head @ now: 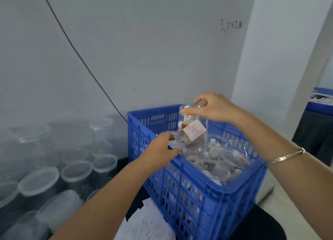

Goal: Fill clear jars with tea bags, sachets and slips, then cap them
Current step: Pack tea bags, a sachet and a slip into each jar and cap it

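Right grip pinches the lid on a filled jar above the blue crate; left grip seemingly clasps the jar's blurred base.

Colours here: the slotted plastic crate is a loud royal blue, its walls punched in a regular grid of little slots. The clear plastic jar above it shows a white paper slip with red print, plus dull brown-grey tea bags. The capped clear jars on the left have milky, frosted-looking lids. The wall is flat pale grey, with a black handwritten scribble and a thin black cable cutting across it. The thin metal bracelet looks rose-gold. The loose white paper sheets carry faint grey print and lie on a black counter. The second plastic crate, far right, is the same blue.
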The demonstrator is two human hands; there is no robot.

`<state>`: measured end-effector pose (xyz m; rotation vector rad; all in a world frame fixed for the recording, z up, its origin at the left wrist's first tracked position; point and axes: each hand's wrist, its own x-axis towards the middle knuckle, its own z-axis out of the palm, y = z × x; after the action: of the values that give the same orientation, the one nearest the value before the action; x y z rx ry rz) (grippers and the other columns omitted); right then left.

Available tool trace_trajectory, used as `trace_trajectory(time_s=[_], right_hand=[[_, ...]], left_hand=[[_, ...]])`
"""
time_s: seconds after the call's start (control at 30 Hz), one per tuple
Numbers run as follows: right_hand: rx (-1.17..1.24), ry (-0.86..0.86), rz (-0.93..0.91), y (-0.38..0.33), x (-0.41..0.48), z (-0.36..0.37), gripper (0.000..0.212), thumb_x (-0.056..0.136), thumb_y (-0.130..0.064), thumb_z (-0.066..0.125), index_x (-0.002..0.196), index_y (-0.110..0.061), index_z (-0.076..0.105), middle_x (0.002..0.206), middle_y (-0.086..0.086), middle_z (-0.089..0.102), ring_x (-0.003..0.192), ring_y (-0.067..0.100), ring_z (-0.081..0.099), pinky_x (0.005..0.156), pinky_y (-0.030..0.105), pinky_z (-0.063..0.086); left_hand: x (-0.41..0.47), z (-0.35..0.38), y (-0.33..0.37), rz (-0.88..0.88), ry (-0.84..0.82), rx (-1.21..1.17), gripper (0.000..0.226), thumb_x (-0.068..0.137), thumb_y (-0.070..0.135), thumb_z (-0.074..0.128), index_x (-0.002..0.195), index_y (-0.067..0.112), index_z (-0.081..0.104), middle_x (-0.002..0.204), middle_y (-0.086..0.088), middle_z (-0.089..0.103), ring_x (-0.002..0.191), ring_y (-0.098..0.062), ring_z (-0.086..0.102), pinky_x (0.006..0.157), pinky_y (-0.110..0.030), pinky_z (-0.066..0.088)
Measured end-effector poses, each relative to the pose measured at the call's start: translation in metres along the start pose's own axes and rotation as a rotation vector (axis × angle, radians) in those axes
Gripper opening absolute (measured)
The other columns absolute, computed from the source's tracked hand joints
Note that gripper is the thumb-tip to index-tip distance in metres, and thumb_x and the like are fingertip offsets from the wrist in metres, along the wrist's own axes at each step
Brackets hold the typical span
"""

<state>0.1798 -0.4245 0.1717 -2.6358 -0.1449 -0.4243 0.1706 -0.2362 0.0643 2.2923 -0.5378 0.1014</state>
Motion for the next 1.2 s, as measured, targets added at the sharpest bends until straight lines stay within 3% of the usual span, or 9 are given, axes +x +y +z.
trace_trajectory(time_s=[0.23,0.37,0.43,0.57,0.67,0.8,0.97,1.07,1.2], right_hand=[[-0.035,0.182,-0.031,-0.02,0.062,0.005,0.069,0.075,-0.071,0.067,0.121,-0.019,0.063,0.118,0.001,0.062,0.097,0.017,0.051,0.078,0.03,0.036],[-0.05,0.117,-0.034,-0.038,0.107,0.043,0.068,0.079,-0.066,0.068,0.119,-0.012,0.061,0.116,0.006,0.063,0.093,0.021,0.053,0.082,0.037,0.046],[-0.045,0.05,-0.021,-0.042,0.126,0.068,0.067,0.079,-0.063,0.069,0.119,-0.01,0.058,0.111,0.006,0.06,0.093,0.023,0.057,0.086,0.039,0.051],[-0.082,-0.11,-0.002,-0.045,0.154,0.122,0.053,0.078,-0.059,0.071,0.096,-0.011,0.056,0.092,0.003,0.059,0.079,0.022,0.063,0.069,0.035,0.056],[-0.146,-0.23,0.034,-0.042,0.163,0.155,0.048,0.077,-0.058,0.069,0.067,-0.016,0.046,0.06,-0.003,0.048,0.047,0.014,0.049,0.036,0.02,0.034],[-0.132,-0.432,0.089,-0.035,0.166,0.175,0.046,0.078,-0.058,0.065,0.074,-0.015,0.05,0.067,0.002,0.05,0.057,0.023,0.066,0.05,0.027,0.044],[-0.075,-0.53,0.062,-0.031,0.166,0.17,0.062,0.091,-0.062,0.057,0.124,-0.01,0.054,0.119,0.008,0.059,0.085,0.028,0.072,0.061,0.03,0.058],[-0.038,-0.575,0.105,-0.032,0.166,0.168,0.049,0.103,-0.055,0.039,0.127,-0.013,0.046,0.117,0.01,0.057,0.082,0.029,0.072,0.068,0.036,0.061],[-0.117,-0.492,0.122,-0.031,0.168,0.171,0.027,0.106,-0.012,0.031,0.108,0.005,0.052,0.084,0.03,0.067,0.073,0.038,0.072,0.059,0.034,0.058]], left_hand=[[0.019,-0.009,-0.041,-0.084,0.248,-0.03,0.031,0.1,0.02,0.048,0.131,0.014,0.05,0.12,0.001,0.054,0.066,0.0,0.045,0.053,-0.008,0.039],[0.029,-0.026,-0.07,-0.118,0.244,-0.122,0.038,0.099,0.002,0.038,0.131,0.017,0.053,0.086,0.0,0.06,0.048,0.0,0.051,0.041,-0.011,0.036],[0.035,-0.033,-0.081,-0.107,0.224,-0.134,0.043,0.099,0.001,0.035,0.135,0.019,0.051,0.09,0.0,0.061,0.045,0.003,0.051,0.041,-0.009,0.035],[0.038,-0.039,-0.095,-0.051,0.166,-0.079,0.05,0.096,-0.004,0.036,0.136,0.021,0.051,0.13,-0.001,0.056,0.089,-0.008,0.058,0.072,-0.012,0.043],[0.041,-0.037,-0.099,0.019,0.177,-0.064,0.052,0.091,-0.012,0.038,0.133,0.013,0.053,0.132,-0.001,0.054,0.115,-0.019,0.056,0.094,-0.026,0.045],[0.046,-0.038,-0.103,0.084,0.204,-0.055,0.05,0.089,-0.015,0.036,0.128,0.008,0.058,0.13,-0.002,0.055,0.115,-0.018,0.059,0.089,-0.022,0.045],[0.046,-0.039,-0.105,0.114,0.216,-0.061,0.048,0.09,-0.014,0.038,0.127,0.008,0.058,0.129,0.001,0.055,0.113,-0.017,0.06,0.089,-0.03,0.049],[0.045,-0.04,-0.106,0.125,0.209,-0.067,0.047,0.091,-0.014,0.038,0.127,0.009,0.058,0.127,0.002,0.054,0.112,-0.018,0.06,0.091,-0.035,0.049],[0.043,-0.039,-0.106,0.13,0.211,-0.051,0.049,0.091,-0.014,0.037,0.127,0.011,0.058,0.119,0.009,0.051,0.108,-0.016,0.061,0.08,-0.018,0.046]])
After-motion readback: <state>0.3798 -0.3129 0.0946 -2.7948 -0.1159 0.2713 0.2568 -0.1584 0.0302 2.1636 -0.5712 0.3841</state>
